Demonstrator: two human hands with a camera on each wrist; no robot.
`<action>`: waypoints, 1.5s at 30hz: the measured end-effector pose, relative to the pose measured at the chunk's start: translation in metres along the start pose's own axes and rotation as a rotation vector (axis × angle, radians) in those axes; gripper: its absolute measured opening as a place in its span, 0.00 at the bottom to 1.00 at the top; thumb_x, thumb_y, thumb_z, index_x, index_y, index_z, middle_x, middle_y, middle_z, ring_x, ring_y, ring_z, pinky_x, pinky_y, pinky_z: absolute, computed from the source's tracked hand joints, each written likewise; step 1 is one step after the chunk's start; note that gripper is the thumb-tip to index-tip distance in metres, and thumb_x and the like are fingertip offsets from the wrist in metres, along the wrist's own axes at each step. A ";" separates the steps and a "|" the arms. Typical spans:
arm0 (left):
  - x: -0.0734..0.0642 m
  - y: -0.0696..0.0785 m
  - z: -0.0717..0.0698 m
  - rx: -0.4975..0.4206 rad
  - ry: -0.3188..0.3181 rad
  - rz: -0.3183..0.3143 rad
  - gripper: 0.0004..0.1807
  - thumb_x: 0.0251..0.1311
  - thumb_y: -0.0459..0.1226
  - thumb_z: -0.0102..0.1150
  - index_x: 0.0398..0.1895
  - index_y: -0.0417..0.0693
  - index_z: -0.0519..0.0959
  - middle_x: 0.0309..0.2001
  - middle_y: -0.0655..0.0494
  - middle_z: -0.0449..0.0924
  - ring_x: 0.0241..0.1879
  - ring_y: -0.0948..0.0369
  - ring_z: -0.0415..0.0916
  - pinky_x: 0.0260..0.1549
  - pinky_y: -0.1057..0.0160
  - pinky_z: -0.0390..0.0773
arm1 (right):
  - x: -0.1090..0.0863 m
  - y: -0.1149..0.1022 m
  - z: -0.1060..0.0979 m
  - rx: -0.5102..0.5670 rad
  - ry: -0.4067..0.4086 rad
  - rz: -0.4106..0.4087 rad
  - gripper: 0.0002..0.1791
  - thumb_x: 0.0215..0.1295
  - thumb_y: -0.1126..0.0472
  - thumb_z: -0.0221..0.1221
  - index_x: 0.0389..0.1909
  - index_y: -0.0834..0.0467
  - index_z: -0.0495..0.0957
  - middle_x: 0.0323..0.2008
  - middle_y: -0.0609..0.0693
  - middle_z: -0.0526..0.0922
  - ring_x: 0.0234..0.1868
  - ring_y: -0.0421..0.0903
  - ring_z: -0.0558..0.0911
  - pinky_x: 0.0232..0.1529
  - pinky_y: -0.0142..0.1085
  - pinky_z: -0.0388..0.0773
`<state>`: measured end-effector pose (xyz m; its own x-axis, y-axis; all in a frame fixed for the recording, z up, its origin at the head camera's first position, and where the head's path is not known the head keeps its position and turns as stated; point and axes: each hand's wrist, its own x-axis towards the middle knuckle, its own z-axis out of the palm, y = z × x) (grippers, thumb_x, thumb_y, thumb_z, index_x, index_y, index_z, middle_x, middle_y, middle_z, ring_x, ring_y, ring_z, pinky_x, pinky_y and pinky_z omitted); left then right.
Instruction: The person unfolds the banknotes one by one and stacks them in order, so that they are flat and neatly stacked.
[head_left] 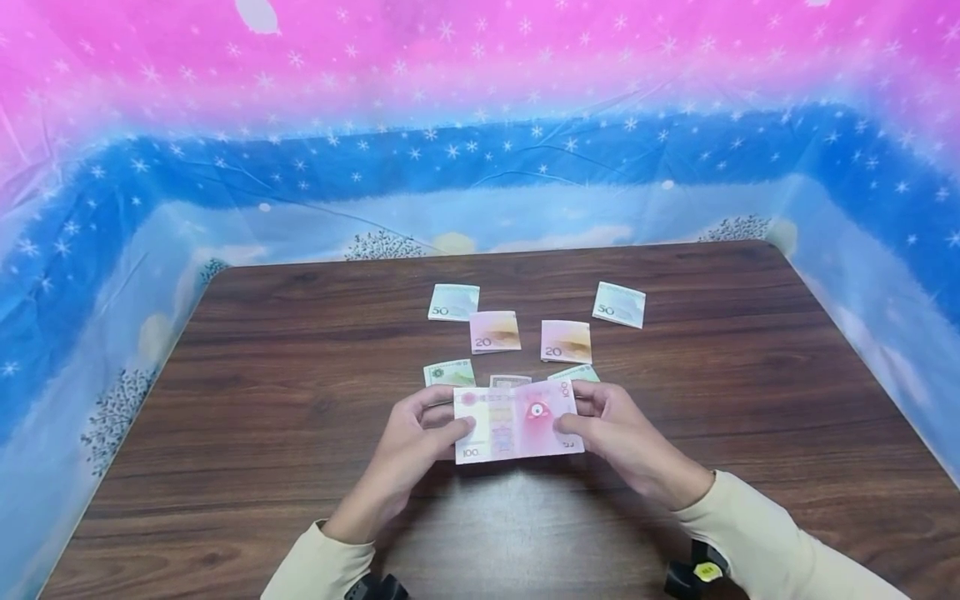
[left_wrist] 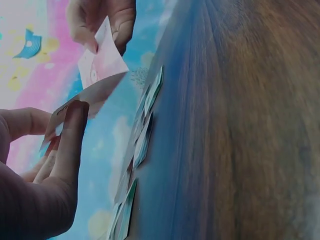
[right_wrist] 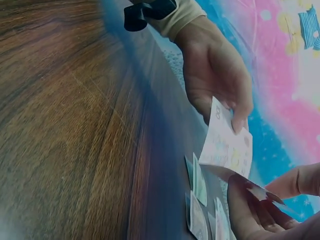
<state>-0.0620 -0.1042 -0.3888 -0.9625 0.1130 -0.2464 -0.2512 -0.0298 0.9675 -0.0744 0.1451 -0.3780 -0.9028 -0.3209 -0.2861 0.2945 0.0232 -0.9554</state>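
A pink 100 banknote (head_left: pixel 502 433) is spread between the two hands, above the near middle of the table. My left hand (head_left: pixel 412 446) pinches its left end, thumb on the face and fingers behind. The other end is pinched the same way by my right hand (head_left: pixel 630 442). In the left wrist view the note (left_wrist: pixel 102 65) bends at a crease across its middle. Just beyond it, two green folded notes (head_left: pixel 448 373) and a greyish note (head_left: pixel 512 382) lie partly hidden behind the note and hands.
Farther back on the brown wooden table (head_left: pixel 300 375) lie two folded 20 notes (head_left: pixel 495 332) and two folded 50 notes, one at left (head_left: pixel 454 302) and one at right (head_left: pixel 619 304). A pink and blue snowflake cloth (head_left: pixel 480 158) encloses the table's back and sides.
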 end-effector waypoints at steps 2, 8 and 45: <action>0.000 -0.001 -0.001 0.007 0.010 -0.004 0.20 0.59 0.26 0.65 0.55 0.33 0.77 0.43 0.40 0.86 0.34 0.56 0.85 0.37 0.56 0.88 | 0.000 0.000 -0.002 -0.001 0.014 0.005 0.30 0.61 0.75 0.57 0.65 0.75 0.66 0.47 0.62 0.85 0.41 0.44 0.85 0.41 0.34 0.85; 0.000 -0.004 -0.007 0.040 0.018 -0.014 0.19 0.57 0.27 0.68 0.53 0.35 0.79 0.40 0.42 0.87 0.31 0.55 0.85 0.34 0.56 0.87 | -0.002 0.002 -0.007 -0.014 0.028 0.009 0.27 0.61 0.75 0.59 0.63 0.75 0.68 0.44 0.60 0.87 0.38 0.43 0.86 0.40 0.34 0.86; -0.002 -0.007 -0.015 0.887 -0.200 0.157 0.10 0.57 0.34 0.72 0.35 0.44 0.78 0.15 0.64 0.76 0.12 0.66 0.73 0.14 0.65 0.72 | 0.007 0.033 -0.020 -0.551 -0.080 -0.150 0.12 0.51 0.69 0.74 0.26 0.63 0.77 0.20 0.47 0.80 0.19 0.41 0.79 0.20 0.39 0.83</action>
<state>-0.0597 -0.1188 -0.3956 -0.9228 0.3439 -0.1737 0.1307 0.7035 0.6986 -0.0775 0.1629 -0.4127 -0.8893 -0.4292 -0.1583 -0.0613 0.4547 -0.8885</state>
